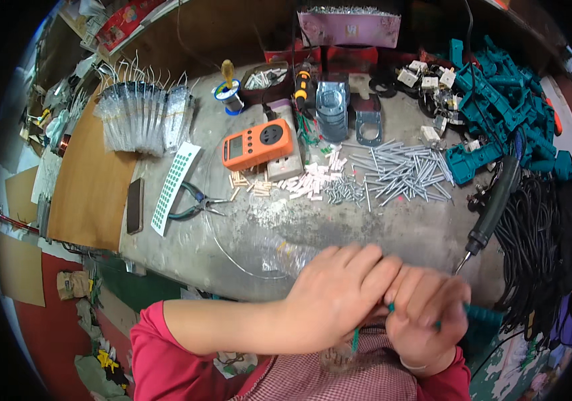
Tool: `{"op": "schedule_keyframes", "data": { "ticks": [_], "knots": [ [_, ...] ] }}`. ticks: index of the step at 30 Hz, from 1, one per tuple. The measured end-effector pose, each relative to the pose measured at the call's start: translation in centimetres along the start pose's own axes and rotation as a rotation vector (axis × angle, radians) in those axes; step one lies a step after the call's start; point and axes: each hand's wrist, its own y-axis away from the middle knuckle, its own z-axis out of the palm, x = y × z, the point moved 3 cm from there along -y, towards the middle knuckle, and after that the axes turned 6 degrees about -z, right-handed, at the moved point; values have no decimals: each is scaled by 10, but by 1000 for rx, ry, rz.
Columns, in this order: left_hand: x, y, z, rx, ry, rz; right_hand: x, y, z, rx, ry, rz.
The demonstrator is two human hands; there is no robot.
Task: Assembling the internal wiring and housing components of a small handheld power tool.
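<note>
My two hands are together over my lap at the bench's front edge, fingers closed. My left hand (339, 287) is curled around a teal plastic part (485, 319), bits of which show below its palm and between the hands. My right hand (427, 311) grips the same part, which sticks out past it on the right. Fingers hide most of its shape. Beside my left knuckles is a blurred strip of clear plastic (284, 257); whether it is held I cannot tell. Close to my right hand hangs an electric screwdriver (495, 210), bit pointing down.
An orange socket meter (251, 148), pink-white pieces (312, 180) and long screws (403, 172) lie mid-bench. Pliers (196, 202) and a green-dotted sticker sheet (175, 187) are left, near bubble-wrapped bundles (142, 117). Teal housings (506, 100) and black cables (533, 240) heap up right.
</note>
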Motion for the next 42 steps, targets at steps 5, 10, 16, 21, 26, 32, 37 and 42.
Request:
{"op": "schedule_keyframes", "data": {
  "ticks": [5,10,16,21,26,32,37,42],
  "knots": [
    [-34,-45,5,-271,172,13,26,-22,-31,219,-109,139],
    [-66,-43,17,-496,163,-9,27,9,-55,466,24,413],
    [-78,-12,42,-266,309,62,11,47,-80,-78,714,828],
    [-81,1,39,-48,516,-66,24,15,-44,-321,1103,397],
    [-82,6,44,31,484,-165,46,18,-44,-354,1168,251],
    [-86,4,42,165,457,-160,41,27,-46,-303,1114,321],
    [-80,1,33,93,377,-98,45,27,-35,-471,1213,114],
    [-79,0,36,-2,451,-183,52,31,-39,-403,1266,78]
  ]
}}
